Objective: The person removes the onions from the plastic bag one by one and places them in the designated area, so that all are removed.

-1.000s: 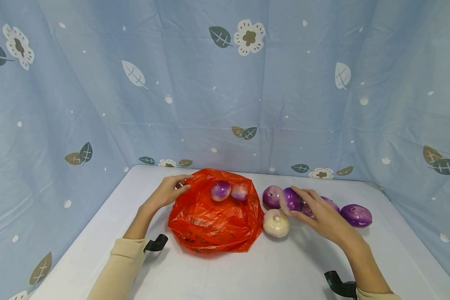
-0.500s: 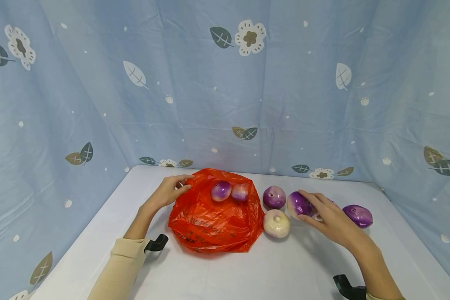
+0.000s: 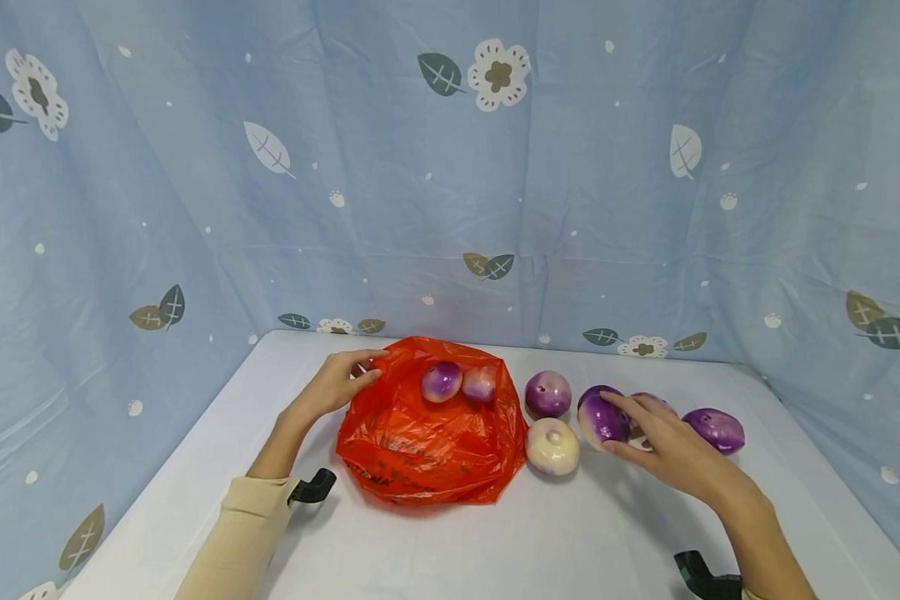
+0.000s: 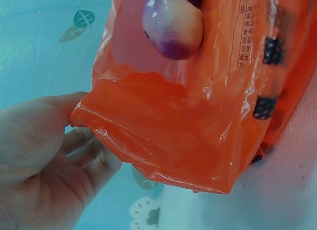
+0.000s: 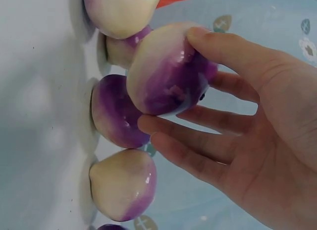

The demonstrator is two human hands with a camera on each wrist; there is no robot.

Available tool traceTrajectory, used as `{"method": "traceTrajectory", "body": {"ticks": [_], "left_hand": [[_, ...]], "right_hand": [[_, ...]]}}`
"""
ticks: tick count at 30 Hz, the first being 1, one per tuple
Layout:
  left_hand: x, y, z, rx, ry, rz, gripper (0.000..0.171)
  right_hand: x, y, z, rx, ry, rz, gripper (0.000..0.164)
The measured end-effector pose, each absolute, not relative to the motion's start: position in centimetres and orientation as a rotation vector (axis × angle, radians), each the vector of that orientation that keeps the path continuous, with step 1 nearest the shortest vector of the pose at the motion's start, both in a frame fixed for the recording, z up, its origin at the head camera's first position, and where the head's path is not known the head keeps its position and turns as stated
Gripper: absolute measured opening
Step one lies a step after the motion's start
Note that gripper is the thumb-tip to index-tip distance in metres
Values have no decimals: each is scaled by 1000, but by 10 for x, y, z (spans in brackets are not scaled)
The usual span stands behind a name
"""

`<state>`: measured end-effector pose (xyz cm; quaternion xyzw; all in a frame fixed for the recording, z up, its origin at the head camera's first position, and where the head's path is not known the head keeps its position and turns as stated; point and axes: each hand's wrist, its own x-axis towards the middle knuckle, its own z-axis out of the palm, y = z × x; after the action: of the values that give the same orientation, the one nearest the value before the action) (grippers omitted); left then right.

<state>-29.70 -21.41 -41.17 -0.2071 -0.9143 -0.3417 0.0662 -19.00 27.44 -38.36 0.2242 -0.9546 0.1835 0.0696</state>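
Note:
At the left of the head view, my left hand point(image 3: 337, 385) pinches the rim of a red plastic bag point(image 3: 427, 450). The left wrist view shows the thumb at the bag's corner point(image 4: 143, 141), other fingers behind it. Two purple-and-white onions point(image 3: 442, 382) lie in the bag mouth. My right hand point(image 3: 671, 442) holds a glossy onion point(image 3: 604, 419), thumb on one side and fingers on the other. In the right wrist view this held onion point(image 5: 171, 74) overlaps another purple onion point(image 5: 115, 111) behind it.
More onions stand on the white table point(image 3: 457, 550): a purple one point(image 3: 547, 393), a cream one point(image 3: 552, 447) against the bag's right side, and a dark purple one point(image 3: 714, 431) at far right. A blue patterned curtain point(image 3: 390, 167) rises along the table's back.
My right hand has moved right and slightly nearer with the onion, uncovering more of the onion beside the bag. My left hand and the bag have stayed in place.

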Motion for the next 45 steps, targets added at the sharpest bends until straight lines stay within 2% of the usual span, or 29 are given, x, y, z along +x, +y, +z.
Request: {"method": "traceTrajectory", "body": {"ticks": [18, 45], "left_hand": [[-297, -215, -413, -647, -2742, -1031, 36], [-298, -214, -413, -647, -2754, -1024, 37]], "right_hand": [[-193, 281, -390, 722, -2971, 747, 68], [-193, 282, -394, 740, -3050, 780, 76]]}}
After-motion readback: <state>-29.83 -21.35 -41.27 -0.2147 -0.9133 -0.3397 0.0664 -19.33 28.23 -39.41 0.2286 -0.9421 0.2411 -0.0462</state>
